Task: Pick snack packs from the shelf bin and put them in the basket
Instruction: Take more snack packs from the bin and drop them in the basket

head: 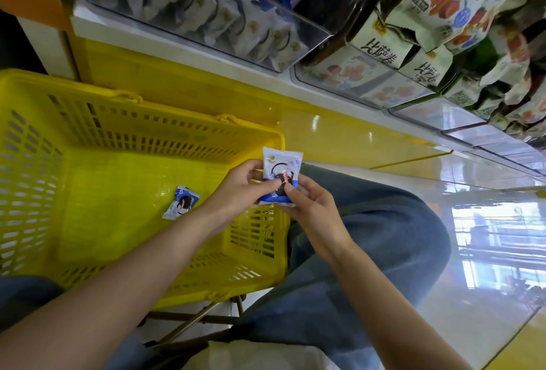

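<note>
Holding one snack pack w/ both hands. My left hand pinches its left edge, thumb on the front, fingers curled behind. My right hand pinches the lower right corner, thumb also on the front. So both grips are closed on the same pack.

The pack is blue & white w/ a dark round biscuit pic. It stands roughly upright, face toward me, up in the air over the right rim of the yellow basket and not inside it yet. Can't tell if its bottom edge touches the rim, since my fingers cover that spot.

A 2nd pack of the same kind lies flat on the basket floor, tilted, just left of my left wrist and apart from the one I hold.

The shelf bin sits above, at the top of the view. It has a clear front wall & a row of the same blue & white packs standing on edge behind it. To its right are more clear bins w/ white bags printed in red & orange.

My knee in blue jeans is just right of the basket, under my right hand. The glossy floor is further right.
</note>
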The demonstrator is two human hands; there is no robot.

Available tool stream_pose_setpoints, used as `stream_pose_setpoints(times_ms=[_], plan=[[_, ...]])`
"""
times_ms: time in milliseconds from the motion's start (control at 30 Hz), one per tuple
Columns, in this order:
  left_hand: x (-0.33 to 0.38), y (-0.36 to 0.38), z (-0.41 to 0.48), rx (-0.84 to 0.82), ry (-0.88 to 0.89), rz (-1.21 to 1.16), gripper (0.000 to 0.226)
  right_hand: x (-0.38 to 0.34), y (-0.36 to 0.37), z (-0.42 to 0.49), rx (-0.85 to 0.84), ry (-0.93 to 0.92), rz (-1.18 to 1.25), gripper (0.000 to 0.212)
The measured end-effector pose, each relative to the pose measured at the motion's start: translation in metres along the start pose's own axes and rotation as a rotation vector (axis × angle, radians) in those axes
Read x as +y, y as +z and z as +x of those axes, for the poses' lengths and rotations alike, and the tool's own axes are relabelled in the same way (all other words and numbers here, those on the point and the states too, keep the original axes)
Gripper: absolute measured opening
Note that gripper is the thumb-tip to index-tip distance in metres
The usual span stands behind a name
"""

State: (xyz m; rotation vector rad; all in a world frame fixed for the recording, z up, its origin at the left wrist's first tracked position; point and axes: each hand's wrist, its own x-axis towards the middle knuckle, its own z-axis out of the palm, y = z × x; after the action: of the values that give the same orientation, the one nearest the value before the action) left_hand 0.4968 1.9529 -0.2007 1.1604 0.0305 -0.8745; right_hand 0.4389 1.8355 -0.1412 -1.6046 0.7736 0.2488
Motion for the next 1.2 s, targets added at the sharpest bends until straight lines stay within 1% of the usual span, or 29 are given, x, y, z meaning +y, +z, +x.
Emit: stream_pose_setpoints(times_ms=[67,100,133,200,233,267,300,367,433,533,600,667,700,733,800,867,933,1000,1067,1167,1200], plan=[[0.007,0.002,-0.003,-0.041,0.070,0.094,0.036,-0.004,-0.004,0.000,-0.035,0.004,0.047,0.032],[0.012,0.003,-0.004,-0.057,0.125,0.193,0.038,-0.006,-0.007,0.000,-0.029,-0.011,0.004,0.034],[0.017,0.003,-0.005,-0.075,0.184,0.326,0.038,-0.009,-0.009,0.000,-0.011,-0.036,-0.073,0.039],[0.027,0.003,-0.005,-0.127,0.276,0.590,0.038,-0.015,-0.012,0.000,0.022,-0.109,-0.242,0.055],[0.033,0.002,-0.006,-0.143,0.291,0.689,0.040,-0.019,-0.014,0.000,0.022,-0.150,-0.306,0.063],[0.040,0.000,-0.006,-0.150,0.299,0.761,0.042,-0.022,-0.015,-0.001,0.017,-0.196,-0.366,0.066],[0.046,-0.002,-0.006,-0.151,0.311,0.807,0.044,-0.026,-0.017,-0.002,0.018,-0.239,-0.441,0.064],[0.061,-0.005,-0.007,-0.168,0.339,0.855,0.048,-0.034,-0.018,-0.003,0.046,-0.318,-0.632,0.047],[0.075,-0.008,-0.008,-0.199,0.369,0.939,0.047,-0.044,-0.017,-0.004,0.066,-0.366,-0.734,0.035],[0.097,-0.015,-0.007,-0.217,0.448,1.084,0.038,-0.064,-0.012,-0.005,-0.007,-0.385,-0.658,0.030],[0.112,-0.019,-0.008,-0.208,0.494,1.087,0.040,-0.078,-0.009,-0.004,-0.053,-0.403,-0.625,0.032],[0.129,-0.022,-0.012,-0.158,0.574,1.054,0.042,-0.094,-0.007,-0.002,-0.028,-0.430,-0.654,0.028],[0.138,-0.023,-0.015,-0.103,0.649,1.055,0.040,-0.103,-0.006,-0.001,0.007,-0.451,-0.658,0.026],[0.146,-0.025,-0.017,-0.018,0.742,1.074,0.037,-0.114,-0.005,0.001,0.053,-0.477,-0.639,0.023],[0.163,-0.031,-0.021,0.213,0.936,1.138,0.033,-0.137,0.000,0.004,0.113,-0.539,-0.545,0.019],[0.179,-0.042,-0.020,0.424,1.050,1.234,0.031,-0.160,0.010,0.008,0.150,-0.632,-0.491,0.018],[0.189,-0.056,-0.016,0.548,1.039,1.387,0.031,-0.181,0.023,0.018,0.223,-0.702,-0.452,0.018],[0.194,-0.071,-0.012,0.600,0.966,1.540,0.033,-0.199,0.038,0.035,0.279,-0.736,-0.384,0.018],[0.193,-0.081,-0.014,0.627,0.965,1.666,0.038,-0.217,0.052,0.056,0.301,-0.754,-0.360,0.020],[0.189,-0.085,-0.015,0.613,0.996,1.743,0.051,-0.246,0.073,0.095,0.346,-0.771,-0.419,0.039],[0.189,-0.086,-0.014,0.609,1.003,1.747,0.052,-0.256,0.080,0.109,0.361,-0.782,-0.449,0.043]])
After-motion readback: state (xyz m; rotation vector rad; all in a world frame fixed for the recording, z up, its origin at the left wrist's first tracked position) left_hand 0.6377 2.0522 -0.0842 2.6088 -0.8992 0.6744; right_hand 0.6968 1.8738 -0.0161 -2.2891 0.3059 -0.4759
